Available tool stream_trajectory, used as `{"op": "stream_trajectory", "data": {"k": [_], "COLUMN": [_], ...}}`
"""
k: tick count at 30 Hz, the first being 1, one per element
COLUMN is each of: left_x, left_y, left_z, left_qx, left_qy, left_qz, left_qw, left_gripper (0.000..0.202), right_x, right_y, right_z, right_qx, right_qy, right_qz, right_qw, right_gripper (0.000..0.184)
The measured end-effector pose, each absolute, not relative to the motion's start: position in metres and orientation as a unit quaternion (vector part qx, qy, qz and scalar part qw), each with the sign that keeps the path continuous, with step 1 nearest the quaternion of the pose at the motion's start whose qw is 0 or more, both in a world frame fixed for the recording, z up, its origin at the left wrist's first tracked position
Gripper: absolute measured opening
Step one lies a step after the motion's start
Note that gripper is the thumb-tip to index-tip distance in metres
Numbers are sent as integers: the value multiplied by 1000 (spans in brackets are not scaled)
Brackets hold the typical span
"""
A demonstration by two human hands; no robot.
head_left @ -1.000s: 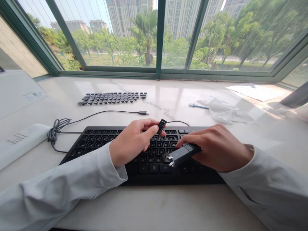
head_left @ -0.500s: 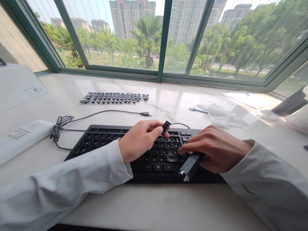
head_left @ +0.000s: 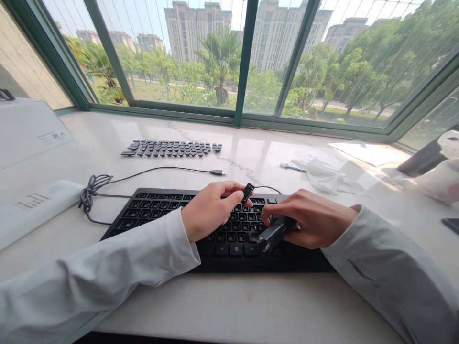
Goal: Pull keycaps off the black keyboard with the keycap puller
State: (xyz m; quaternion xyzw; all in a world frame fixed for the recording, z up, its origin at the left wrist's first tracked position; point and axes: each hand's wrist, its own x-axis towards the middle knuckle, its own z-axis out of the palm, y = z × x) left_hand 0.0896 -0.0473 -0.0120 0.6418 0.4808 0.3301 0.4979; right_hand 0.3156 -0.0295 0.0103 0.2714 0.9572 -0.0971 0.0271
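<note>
Head view: left fingers (head_left: 234, 198) pinch a keycap (head_left: 247, 193); right fingers (head_left: 278, 209) curl round a tool (head_left: 276, 234).

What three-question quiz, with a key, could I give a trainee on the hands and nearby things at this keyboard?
1. Which hand holds the metal-tipped black tool?
2. True or false: the USB plug is inserted in a port.
3. Fill in: the left hand pinches a small black ____.

Key:
1. The right hand.
2. False; the USB plug lies loose on the tabletop.
3. Keycap.
</note>
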Motion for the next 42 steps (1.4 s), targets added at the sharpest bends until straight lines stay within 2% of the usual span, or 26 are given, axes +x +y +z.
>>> {"op": "stream_trajectory", "data": {"k": [12,19,29,38,42], "left_x": [89,87,85,77,77], "left_y": [-46,-45,-44,-35,-34], "left_z": [-11,-9,-9,-7,-10], "left_qx": [652,689,719,719,722], "left_qy": [479,486,481,499,496], "left_qz": [326,306,324,343,337], "left_qw": [490,442,382,340,345], "left_gripper": [35,41,38,38,38], "right_x": [327,325,317,310,308], "right_y": [-18,-19,-25,-32,-38], "right_z": [-2,-8,-20,-19,-16], "right_qx": [281,290,288,316,321], "right_qy": [954,946,942,930,932], "right_qz": [-100,-121,-120,-117,-90], "right_qw": [-43,-75,-127,-148,-144], "right_gripper": [27,29,28,34,42]}}
